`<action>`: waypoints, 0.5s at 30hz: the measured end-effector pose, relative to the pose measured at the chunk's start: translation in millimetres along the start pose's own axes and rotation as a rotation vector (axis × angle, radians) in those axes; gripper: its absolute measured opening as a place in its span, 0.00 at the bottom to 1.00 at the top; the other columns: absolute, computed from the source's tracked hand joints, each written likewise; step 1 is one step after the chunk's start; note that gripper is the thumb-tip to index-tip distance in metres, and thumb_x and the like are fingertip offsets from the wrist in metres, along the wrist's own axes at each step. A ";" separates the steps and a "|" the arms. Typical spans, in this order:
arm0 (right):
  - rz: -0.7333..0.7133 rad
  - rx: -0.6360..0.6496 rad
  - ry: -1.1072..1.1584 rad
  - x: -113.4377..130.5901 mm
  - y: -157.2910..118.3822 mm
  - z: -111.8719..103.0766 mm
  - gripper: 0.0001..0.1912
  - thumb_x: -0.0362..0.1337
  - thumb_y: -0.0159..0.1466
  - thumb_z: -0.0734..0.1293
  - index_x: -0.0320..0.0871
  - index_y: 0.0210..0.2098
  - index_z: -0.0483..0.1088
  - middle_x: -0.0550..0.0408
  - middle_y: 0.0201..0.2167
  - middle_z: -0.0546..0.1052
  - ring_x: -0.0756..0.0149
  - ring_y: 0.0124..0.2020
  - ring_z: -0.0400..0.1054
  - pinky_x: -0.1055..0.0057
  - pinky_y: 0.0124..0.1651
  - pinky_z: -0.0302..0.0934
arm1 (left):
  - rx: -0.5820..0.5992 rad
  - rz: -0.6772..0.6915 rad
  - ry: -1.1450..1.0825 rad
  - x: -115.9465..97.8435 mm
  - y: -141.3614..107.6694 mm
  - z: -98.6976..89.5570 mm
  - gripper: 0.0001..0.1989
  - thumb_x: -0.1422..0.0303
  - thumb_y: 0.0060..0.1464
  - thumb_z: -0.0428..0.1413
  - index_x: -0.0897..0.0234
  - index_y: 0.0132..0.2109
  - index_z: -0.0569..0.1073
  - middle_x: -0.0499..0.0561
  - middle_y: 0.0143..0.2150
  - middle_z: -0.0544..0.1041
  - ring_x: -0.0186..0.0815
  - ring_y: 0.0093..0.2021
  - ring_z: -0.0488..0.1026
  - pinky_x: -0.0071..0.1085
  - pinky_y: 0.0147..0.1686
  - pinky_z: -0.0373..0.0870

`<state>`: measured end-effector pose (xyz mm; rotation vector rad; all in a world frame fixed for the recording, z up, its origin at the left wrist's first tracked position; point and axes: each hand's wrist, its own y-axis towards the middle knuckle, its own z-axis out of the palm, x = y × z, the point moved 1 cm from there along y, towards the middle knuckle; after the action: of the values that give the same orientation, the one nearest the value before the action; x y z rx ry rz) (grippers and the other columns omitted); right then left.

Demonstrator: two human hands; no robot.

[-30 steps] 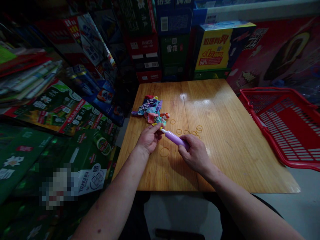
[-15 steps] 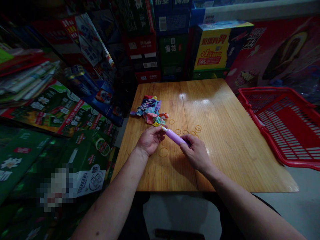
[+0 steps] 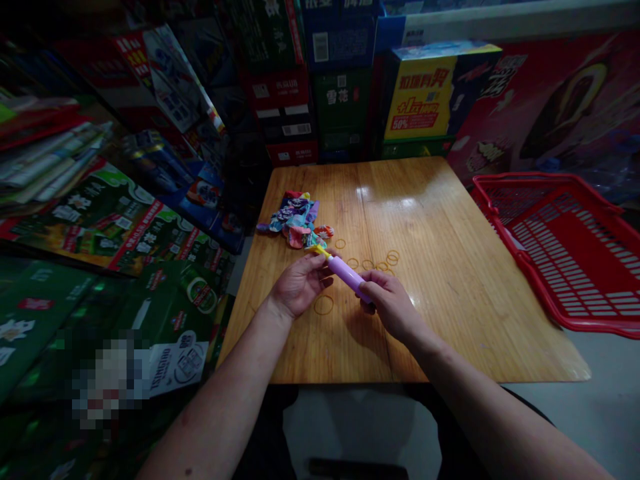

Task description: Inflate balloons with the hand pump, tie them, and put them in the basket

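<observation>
My right hand (image 3: 385, 293) is wrapped round a purple hand pump (image 3: 345, 272), a slim tube tilted up to the left. At its far end is a small limp yellow balloon (image 3: 319, 249). My left hand (image 3: 303, 283) pinches there with thumb and forefinger, its other fingers loosely curled. Just beyond the balloon lies a crumpled pile of colourful patterned pieces (image 3: 295, 219), partly overlapping; whether cloth or rubber I cannot tell. Several thin yellowish rubber bands (image 3: 367, 265) lie behind the pump. One larger rubber band (image 3: 324, 305) is beside my left hand.
Everything lies on a wooden table (image 3: 450, 280). A red plastic basket (image 3: 545, 267) stands at the right edge. Stacked drink cartons (image 3: 345, 100) and a yellow box (image 3: 420, 93) rise behind the table. Green beer cartons (image 3: 165, 293) crowd the left side.
The pump has shortened: the white rod between the yellow balloon and the purple tube no longer shows. My right hand has shifted slightly left, and the whole view has moved a little.
</observation>
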<state>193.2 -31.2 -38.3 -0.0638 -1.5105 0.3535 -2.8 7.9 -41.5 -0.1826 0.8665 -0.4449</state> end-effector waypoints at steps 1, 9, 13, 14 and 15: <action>0.000 -0.003 -0.006 0.7 -0.1 -0.4 0.05 0.38 0.59 0.64 0.42 0.30 0.68 0.59 0.21 0.68 0.71 0.20 0.61 0.73 0.23 0.55 | -0.007 0.016 -0.006 -0.7 0.2 0.1 0.11 0.69 0.54 0.64 0.65 0.45 0.80 0.53 0.46 0.79 0.31 0.39 0.76 0.27 0.37 0.72; -0.095 -0.024 -0.164 4.7 -1.5 -9.8 0.10 0.40 0.60 0.67 0.42 0.38 0.75 0.59 0.24 0.70 0.70 0.23 0.62 0.72 0.26 0.56 | 0.001 -0.075 0.159 -5.6 -2.7 -7.6 0.13 0.73 0.48 0.67 0.64 0.43 0.79 0.53 0.42 0.79 0.36 0.39 0.78 0.25 0.29 0.69; -0.178 -0.016 -0.211 8.2 -0.7 -16.2 0.12 0.40 0.60 0.68 0.43 0.41 0.78 0.57 0.29 0.74 0.69 0.27 0.64 0.71 0.29 0.57 | 0.047 -0.078 0.130 -4.5 -5.5 -5.9 0.15 0.75 0.48 0.67 0.63 0.45 0.79 0.54 0.44 0.79 0.36 0.41 0.78 0.24 0.28 0.69; -0.190 -0.012 -0.213 8.8 -0.1 -17.2 0.12 0.40 0.60 0.69 0.44 0.42 0.78 0.56 0.30 0.75 0.68 0.28 0.65 0.71 0.30 0.58 | 0.055 -0.060 0.107 -3.9 -5.5 -4.7 0.15 0.75 0.48 0.67 0.63 0.45 0.79 0.54 0.45 0.79 0.36 0.42 0.77 0.24 0.29 0.68; -0.199 -0.014 -0.216 9.1 0.5 -17.9 0.13 0.41 0.61 0.69 0.44 0.43 0.78 0.56 0.31 0.76 0.68 0.29 0.66 0.70 0.31 0.58 | 0.053 -0.039 0.083 -3.2 -5.1 -3.5 0.15 0.76 0.49 0.66 0.62 0.45 0.80 0.53 0.46 0.79 0.35 0.42 0.77 0.23 0.29 0.68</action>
<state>210.8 -25.1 -30.9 0.1171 -1.7161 0.1942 -8.7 4.9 -39.9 -0.1329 0.9326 -0.5143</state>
